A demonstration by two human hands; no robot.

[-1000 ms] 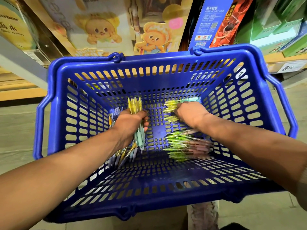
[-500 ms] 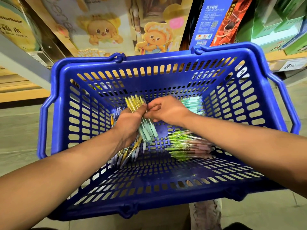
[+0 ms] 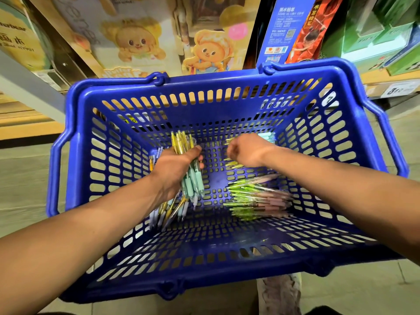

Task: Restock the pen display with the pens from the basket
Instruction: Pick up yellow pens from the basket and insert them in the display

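The left hand [image 3: 175, 169] grips a bunch of pens [image 3: 189, 169] low in the basket [image 3: 204, 87], near its left wall. The yellow ends stick up past the thumb. The mint ends hang out under the palm. Some loose pens [image 3: 168, 212] lie on the basket floor under that hand.

The right hand [image 3: 247, 151] is over the far right part of the floor, with its fingers curled down. It is blurry, so I cannot tell if it holds anything. A heap [image 3: 256, 198] of green and pink pens lies on the floor near it, on the person's side, and it is not touched.

Half a second ago the right hand was touching the bunch of pens. Now it has moved off to the right, and bare floor shows between the two hands. The left hand is about where it was.

The basket walls stand high around both hands, and the top is open. Boxes [image 3: 284, 30] stand just behind the far rim.
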